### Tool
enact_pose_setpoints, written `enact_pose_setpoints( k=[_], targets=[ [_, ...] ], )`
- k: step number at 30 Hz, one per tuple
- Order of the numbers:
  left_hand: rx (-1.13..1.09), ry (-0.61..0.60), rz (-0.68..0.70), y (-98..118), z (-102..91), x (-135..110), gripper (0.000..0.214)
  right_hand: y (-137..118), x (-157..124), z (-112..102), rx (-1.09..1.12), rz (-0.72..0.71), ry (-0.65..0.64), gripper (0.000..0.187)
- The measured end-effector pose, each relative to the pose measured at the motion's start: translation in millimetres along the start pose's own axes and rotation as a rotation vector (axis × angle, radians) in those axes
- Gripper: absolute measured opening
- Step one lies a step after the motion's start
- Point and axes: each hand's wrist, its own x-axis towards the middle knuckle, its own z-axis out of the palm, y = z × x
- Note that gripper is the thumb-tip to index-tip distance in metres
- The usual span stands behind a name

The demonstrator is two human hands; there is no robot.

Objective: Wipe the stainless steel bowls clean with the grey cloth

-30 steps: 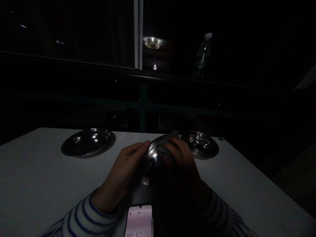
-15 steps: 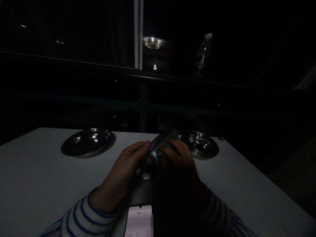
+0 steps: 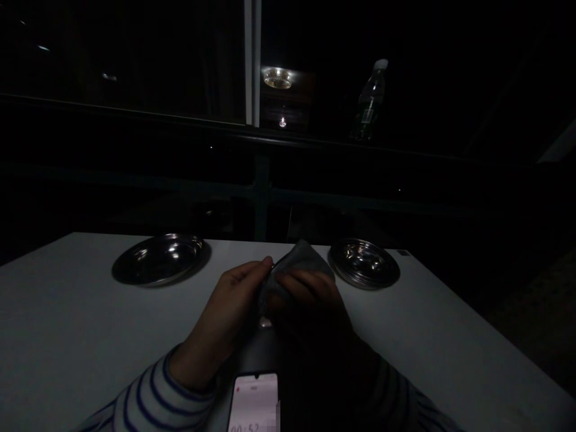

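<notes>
Low light makes the hands' details hard to see. My left hand [image 3: 238, 300] is closed, thumb on top, on the left edge of a shiny metal dish [image 3: 266, 323]. Most of that dish is hidden by the hands and the cloth; a pinkish glint shows at its lower part. My right hand [image 3: 310, 300] is in deep shadow, its fingers bent over a grey cloth [image 3: 308, 258] that it presses against the dish. One corner of the cloth sticks up beyond the fingers.
On the white table [image 3: 58, 324], a shiny metal dish [image 3: 157, 261] lies at the far left and a stack of metal dishes [image 3: 364, 264] at the far right. A lit phone [image 3: 253, 399] lies before me. Behind stands a plastic bottle [image 3: 371, 102] near the window frame [image 3: 252, 60].
My right hand has moved slightly left and down over the dish, and the cloth now covers more of it. The left hand keeps nearly the same place.
</notes>
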Motion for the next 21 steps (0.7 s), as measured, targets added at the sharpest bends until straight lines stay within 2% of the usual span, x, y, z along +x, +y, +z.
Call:
enact_pose_setpoints(
  k=[5, 11, 12, 16, 17, 18, 21],
  targets=[
    [0.031, 0.088, -0.018, 3, 4.2, -2, 0.031, 4, -2, 1, 0.022, 0.236, 0.03, 0.026],
    [0.055, 0.114, 0.016, 3, 4.6, -4, 0.031, -5, 0, 0, 0.005, 0.027, 0.013, 0.029],
    [0.063, 0.117, 0.016, 4, 4.7, -4, 0.031, -3, 0, -1, 0.009, 0.05, 0.011, 0.028],
    [0.074, 0.104, 0.001, 5, 4.8, -4, 0.031, 9, 0, -2, 0.042, 0.289, -0.018, 0.03],
    [0.069, 0.096, 0.003, 4, 4.4, -4, 0.031, 9, 0, -1, 0.044, 0.298, -0.029, 0.03],
    [0.065, 0.091, 0.004, 4, 3.7, -3, 0.031, 7, -1, 0, 0.039, 0.271, -0.035, 0.03],
    [0.063, 0.088, 0.008, 3, 1.9, -2, 0.032, -4, -2, 3, 0.009, 0.055, -0.026, 0.027]
  ],
)
